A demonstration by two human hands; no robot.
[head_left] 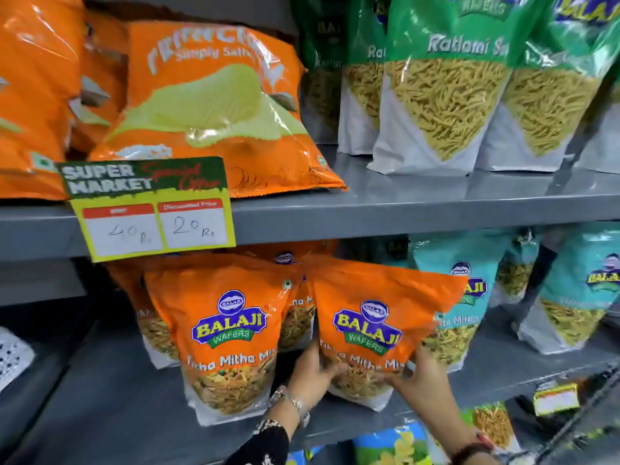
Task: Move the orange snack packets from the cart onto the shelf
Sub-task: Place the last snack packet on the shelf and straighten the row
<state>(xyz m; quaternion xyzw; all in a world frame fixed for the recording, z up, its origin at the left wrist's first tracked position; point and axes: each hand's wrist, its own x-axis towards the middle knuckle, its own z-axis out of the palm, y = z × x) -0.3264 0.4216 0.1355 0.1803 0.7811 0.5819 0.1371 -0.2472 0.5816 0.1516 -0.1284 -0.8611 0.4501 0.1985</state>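
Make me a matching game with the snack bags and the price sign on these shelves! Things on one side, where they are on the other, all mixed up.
Things:
1. Orange Balaji packet held in both hands
2. Green Ratlami Sev bag
3. Price sign
4. Teal Balaji bag

Places:
A. Upper shelf, right side
B. Hanging on the upper shelf's front edge
C. Lower shelf, far right
D. Lower shelf, middle

Pairs: 1-D, 2-A, 3-B, 4-C
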